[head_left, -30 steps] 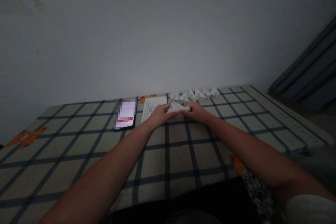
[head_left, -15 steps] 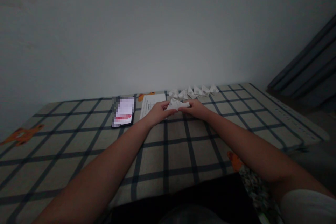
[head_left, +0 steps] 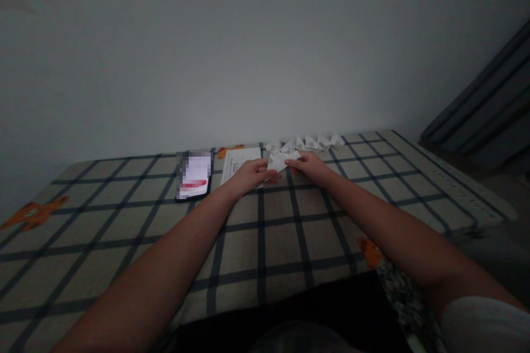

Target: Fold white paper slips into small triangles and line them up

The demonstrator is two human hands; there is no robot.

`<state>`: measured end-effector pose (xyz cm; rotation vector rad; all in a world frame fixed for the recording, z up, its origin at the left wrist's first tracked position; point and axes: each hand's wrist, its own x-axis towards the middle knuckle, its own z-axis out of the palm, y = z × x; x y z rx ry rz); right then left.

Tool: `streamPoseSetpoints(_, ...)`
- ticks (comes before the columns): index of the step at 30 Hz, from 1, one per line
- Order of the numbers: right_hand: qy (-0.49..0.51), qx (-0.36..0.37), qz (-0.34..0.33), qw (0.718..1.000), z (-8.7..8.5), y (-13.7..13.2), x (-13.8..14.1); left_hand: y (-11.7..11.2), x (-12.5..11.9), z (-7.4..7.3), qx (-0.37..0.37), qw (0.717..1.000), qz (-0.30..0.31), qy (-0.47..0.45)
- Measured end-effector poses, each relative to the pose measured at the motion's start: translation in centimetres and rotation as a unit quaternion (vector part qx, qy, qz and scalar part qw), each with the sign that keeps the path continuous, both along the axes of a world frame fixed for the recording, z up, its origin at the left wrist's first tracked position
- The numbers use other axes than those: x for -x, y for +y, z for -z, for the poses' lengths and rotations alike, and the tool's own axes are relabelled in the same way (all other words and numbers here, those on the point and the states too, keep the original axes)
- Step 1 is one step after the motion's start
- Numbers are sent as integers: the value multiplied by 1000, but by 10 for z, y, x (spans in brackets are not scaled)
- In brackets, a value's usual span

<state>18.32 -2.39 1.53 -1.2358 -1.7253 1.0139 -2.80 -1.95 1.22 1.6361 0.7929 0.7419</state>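
A folded piece of white paper (head_left: 278,161) with faint print is held between my two hands above the checked cloth. My left hand (head_left: 252,175) pinches its left, lower edge with the thumb on top and fingers beneath. On the other side, my right hand (head_left: 309,166) grips the right corner between thumb and fingers. Just beyond the hands stands a row of several folded white paper pieces (head_left: 312,144) with pointed tops. Flat sheets of printed paper (head_left: 237,161) lie beside my left hand, partly covered by it.
A phone (head_left: 194,176) with a lit, blurred screen lies to the left of the sheets. The checked cloth (head_left: 285,248) with orange animal figures covers the surface. A pale wall (head_left: 265,55) rises behind it, and a dark curtain (head_left: 492,99) hangs at the right.
The folded paper has been turned between my hands, from a wide triangle lying level to a tilted shape with its right end raised. My right hand has shifted its grip slightly.
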Motion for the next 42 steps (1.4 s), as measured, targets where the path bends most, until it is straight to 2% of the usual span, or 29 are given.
streamPoseSetpoints(14,47,4,-2,999,0,0,2,2,2,7,0,1000,20,-23)
streamPoseSetpoints(26,62,-29,29,997,7,6,-1,1,2,2,-1,1000,-12,14)
streamPoseSetpoints(35,59,-32,51,996,13,11,-3,-2,2,-2,16,1000,11,-17)
streamPoseSetpoints(40,48,-31,47,997,5,6,-1,-1,3,1,14,1000,4,12)
streamPoseSetpoints(42,21,-18,22,999,1,1,-1,-3,3,1,6,1000,7,23)
